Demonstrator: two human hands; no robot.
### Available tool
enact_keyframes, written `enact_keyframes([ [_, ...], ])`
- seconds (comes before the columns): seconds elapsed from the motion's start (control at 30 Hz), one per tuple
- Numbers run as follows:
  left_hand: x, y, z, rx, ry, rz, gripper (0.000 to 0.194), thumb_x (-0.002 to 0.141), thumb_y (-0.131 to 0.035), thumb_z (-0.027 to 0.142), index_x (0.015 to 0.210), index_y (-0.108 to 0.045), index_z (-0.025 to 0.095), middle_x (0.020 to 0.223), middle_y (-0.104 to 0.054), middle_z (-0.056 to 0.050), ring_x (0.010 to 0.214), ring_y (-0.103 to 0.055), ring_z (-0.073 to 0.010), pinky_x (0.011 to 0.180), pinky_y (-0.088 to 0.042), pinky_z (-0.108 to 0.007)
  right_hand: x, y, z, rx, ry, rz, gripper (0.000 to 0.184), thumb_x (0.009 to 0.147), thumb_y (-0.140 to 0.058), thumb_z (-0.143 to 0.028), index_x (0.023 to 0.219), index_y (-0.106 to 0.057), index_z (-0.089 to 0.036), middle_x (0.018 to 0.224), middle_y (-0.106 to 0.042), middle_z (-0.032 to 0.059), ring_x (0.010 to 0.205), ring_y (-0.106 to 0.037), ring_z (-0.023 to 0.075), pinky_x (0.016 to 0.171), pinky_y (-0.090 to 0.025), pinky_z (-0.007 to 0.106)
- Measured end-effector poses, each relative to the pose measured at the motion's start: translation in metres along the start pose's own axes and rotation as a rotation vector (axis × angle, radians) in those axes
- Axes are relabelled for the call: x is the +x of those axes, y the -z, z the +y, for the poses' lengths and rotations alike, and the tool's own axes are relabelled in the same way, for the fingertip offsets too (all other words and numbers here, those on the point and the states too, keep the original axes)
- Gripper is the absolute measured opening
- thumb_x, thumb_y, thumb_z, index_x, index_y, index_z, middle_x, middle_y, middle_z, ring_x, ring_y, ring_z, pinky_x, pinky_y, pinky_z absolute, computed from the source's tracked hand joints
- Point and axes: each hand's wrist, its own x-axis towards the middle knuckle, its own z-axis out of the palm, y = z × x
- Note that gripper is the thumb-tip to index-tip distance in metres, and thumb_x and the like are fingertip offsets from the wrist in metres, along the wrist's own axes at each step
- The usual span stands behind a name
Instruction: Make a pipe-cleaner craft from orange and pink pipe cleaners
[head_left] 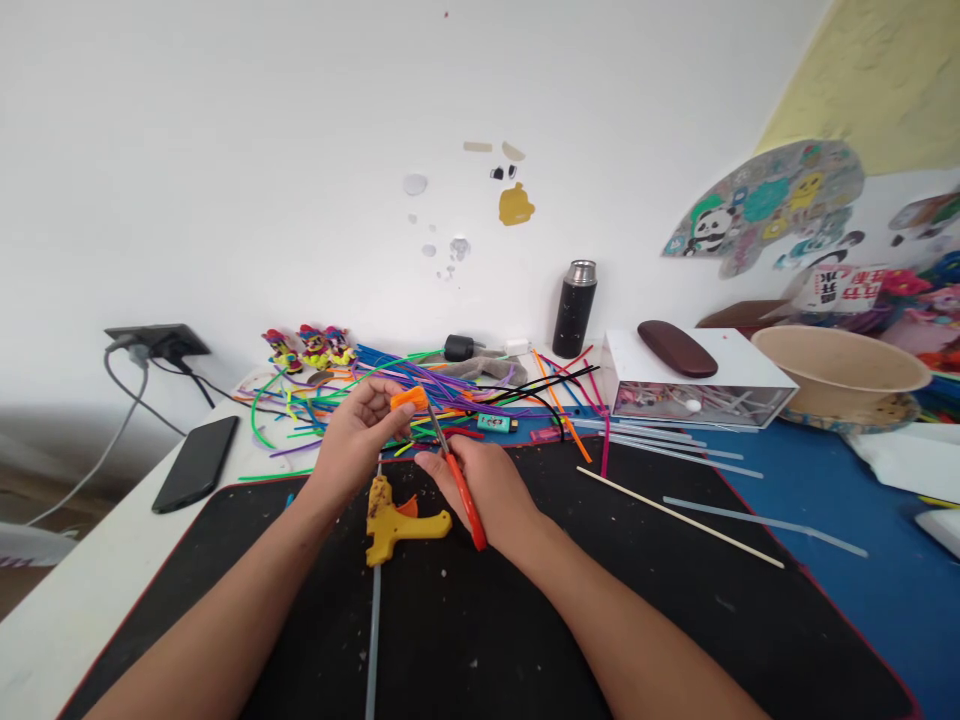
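Pinched between the thumb and fingers of the left hand (367,415) is a small orange piece (409,399), held up over the far edge of the black mat (525,620). The right hand (491,490) is closed around a pair of red-handled scissors (466,500), blades pointing up at the orange piece's right side — from here I can't tell whether they touch it.

Below the hands, a yellow glue gun (397,525) lies on its side on the mat, nozzle away from the person, a long pale glue stick (373,640) running out of its back. Just past the hands sprawls a tangle of colourful craft stems (375,363), with three little figures (311,347) at its left end and a black bottle (575,315) upright behind its right end.

Over on the right, a dark red case (677,348) rests on a white box (750,362), and a wide beige bowl (836,365) stands beside that. A thin wooden stick (675,513) lies slantwise across the mat; far left, a black phone (196,465) lies flat.
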Motion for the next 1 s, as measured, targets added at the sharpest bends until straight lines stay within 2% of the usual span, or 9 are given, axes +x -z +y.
enact_keyframes([
  [0.1, 0.0020, 0.0019, -0.0016, -0.052, 0.006, 0.027, 0.035, 0.080, -0.088, 0.039, 0.095, -0.062, 0.020, 0.071, -0.065, 0.004, 0.060, -0.060, -0.0118, 0.057, -0.047, -0.023, -0.0002, 0.0003, 0.0008, 0.082, -0.007, -0.014, 0.047, 0.101, -0.064, -0.063, 0.078, -0.062, -0.021, 0.071, -0.071, 0.0032, 0.063, -0.066, 0.0184, 0.060, -0.038, 0.026],
  [0.27, 0.0026, 0.0032, -0.0008, -0.090, 0.010, 0.060, 0.037, 0.078, -0.090, 0.037, 0.095, -0.062, 0.020, 0.069, -0.064, 0.004, 0.059, -0.059, -0.0116, 0.056, -0.046, -0.023, -0.0019, 0.0035, -0.0021, 0.399, -0.074, -0.138, 0.047, 0.096, -0.067, -0.068, 0.091, -0.065, -0.022, 0.062, -0.068, -0.0012, 0.054, -0.069, 0.0170, 0.055, -0.047, 0.024],
  [0.4, 0.0031, 0.0037, -0.0013, -0.091, 0.008, 0.071, 0.037, 0.078, -0.090, 0.037, 0.096, -0.063, 0.019, 0.069, -0.064, 0.004, 0.058, -0.059, -0.0116, 0.055, -0.045, -0.023, -0.0016, -0.0003, 0.0004, 0.534, -0.112, -0.178, 0.048, 0.089, -0.076, -0.068, 0.099, -0.067, -0.022, 0.065, -0.071, -0.0006, 0.059, -0.073, 0.0194, 0.055, -0.051, 0.024],
  [0.63, 0.0041, 0.0041, -0.0020, -0.099, 0.011, 0.080, 0.038, 0.077, -0.091, 0.038, 0.094, -0.062, 0.019, 0.068, -0.064, 0.004, 0.057, -0.059, -0.0117, 0.055, -0.044, -0.023, -0.0013, 0.0008, 0.0034, 0.407, -0.023, -0.157, 0.043, 0.093, -0.074, -0.063, 0.108, -0.070, -0.023, 0.080, -0.077, 0.0036, 0.073, -0.077, 0.0218, 0.063, -0.053, 0.026],
  [1.0, 0.0014, 0.0024, 0.0011, -0.032, 0.021, 0.034, 0.038, 0.079, -0.089, 0.041, 0.096, -0.062, 0.020, 0.071, -0.065, 0.003, 0.059, -0.060, -0.0124, 0.056, -0.046, -0.023, -0.0034, 0.0055, -0.0040, 0.245, -0.007, -0.131, 0.041, 0.098, -0.069, -0.062, 0.099, -0.068, -0.022, 0.081, -0.077, 0.0053, 0.073, -0.075, 0.0224, 0.064, -0.046, 0.026],
])
